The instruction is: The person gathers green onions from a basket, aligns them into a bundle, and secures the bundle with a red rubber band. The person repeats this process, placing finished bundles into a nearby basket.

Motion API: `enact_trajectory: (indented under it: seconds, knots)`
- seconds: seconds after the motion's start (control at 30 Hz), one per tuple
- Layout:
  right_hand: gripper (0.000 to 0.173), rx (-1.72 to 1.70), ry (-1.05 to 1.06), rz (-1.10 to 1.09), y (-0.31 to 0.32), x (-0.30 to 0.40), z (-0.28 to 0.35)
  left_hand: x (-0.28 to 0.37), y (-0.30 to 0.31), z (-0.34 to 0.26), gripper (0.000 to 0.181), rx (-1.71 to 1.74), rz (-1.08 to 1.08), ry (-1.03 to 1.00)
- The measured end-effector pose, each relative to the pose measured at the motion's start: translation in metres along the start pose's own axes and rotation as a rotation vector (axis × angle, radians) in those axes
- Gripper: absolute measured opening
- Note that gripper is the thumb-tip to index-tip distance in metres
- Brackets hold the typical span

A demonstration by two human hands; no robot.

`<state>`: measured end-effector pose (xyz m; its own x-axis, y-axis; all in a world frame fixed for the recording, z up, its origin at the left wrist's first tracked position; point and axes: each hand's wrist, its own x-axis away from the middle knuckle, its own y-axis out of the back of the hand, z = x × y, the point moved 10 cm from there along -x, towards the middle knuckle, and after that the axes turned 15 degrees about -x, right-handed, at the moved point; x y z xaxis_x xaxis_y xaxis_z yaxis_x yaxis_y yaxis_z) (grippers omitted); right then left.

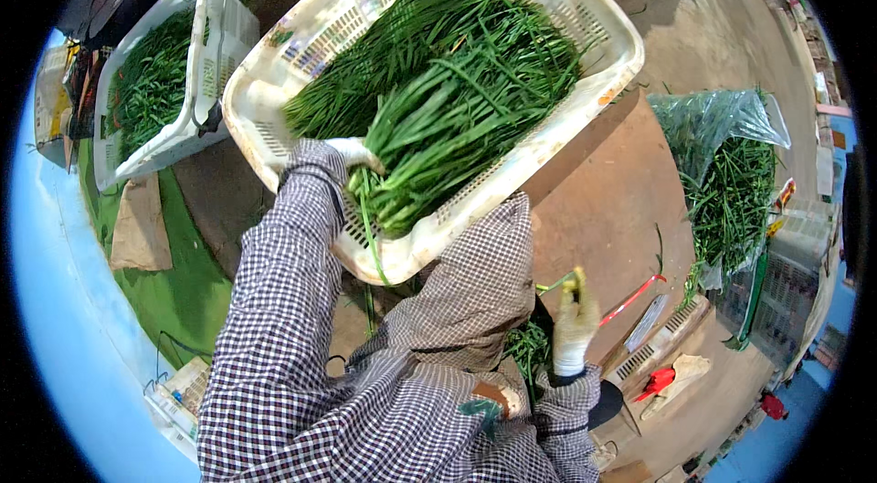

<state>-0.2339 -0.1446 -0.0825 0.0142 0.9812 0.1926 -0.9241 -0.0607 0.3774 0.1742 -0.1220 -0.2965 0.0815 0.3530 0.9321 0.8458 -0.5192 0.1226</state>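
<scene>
In front of me a white plastic crate (260, 109) holds long, thin leafy greens (418, 37) that look like chives. My left hand (356, 152), in a white glove, is at the pale stem ends of a nearer bunch of greens (438, 120) and grips it there, its fingers partly hidden. A few loose stems (370, 236) hang over the crate's near rim. Lower right, my right hand (574, 318) wears a yellow-stained glove and pinches a thin green stem (553, 283) at its fingertips, well apart from the crate.
A second white crate (205, 65) of greens with a metal handle stands at left, a person's dark clothing behind it. To the right, clear plastic sheeting (726, 113) partly covers more greens (733, 202). A red strip (634, 298) and a red item (658, 383) lie lower right.
</scene>
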Motion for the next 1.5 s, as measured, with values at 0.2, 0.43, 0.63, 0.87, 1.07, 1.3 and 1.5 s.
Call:
enact_trajectory:
  seconds: [0.2, 0.43, 0.63, 0.87, 1.07, 1.3, 1.5]
  knots:
    - [0.026, -1.138, -0.447, 0.655, -0.214, -0.030, 0.070, -0.010, 0.027, 0.002, 0.063, -0.185, 0.017, -0.029]
    - [0.027, -0.831, -1.086, 0.256, -0.372, -0.033, -0.078, -0.035, 0.043, 0.005, 0.061, -0.078, -0.108, -0.226]
    - [0.020, -0.376, -0.858, 0.293, -0.347, -0.049, -0.100, -0.034, 0.043, 0.010, 0.066, -0.186, -0.054, -0.157]
    - [0.078, -0.537, -1.204, 0.460, -0.372, -0.007, -0.109, -0.040, 0.038, 0.002, 0.085, -0.260, 0.022, -0.174]
    - [0.067, -1.010, -1.209, 0.510, -0.395, -0.015, -0.096, -0.010, 0.020, -0.015, 0.106, -0.071, -0.060, -0.245]
    - [0.053, -0.942, -1.098, 0.393, -0.378, -0.030, -0.095, 0.042, 0.005, -0.044, 0.106, -0.134, -0.342, -0.360]
    - [0.072, -1.029, -1.308, 0.406, -0.374, -0.016, -0.087, 0.046, -0.002, -0.056, 0.082, -0.371, -0.651, -0.158]
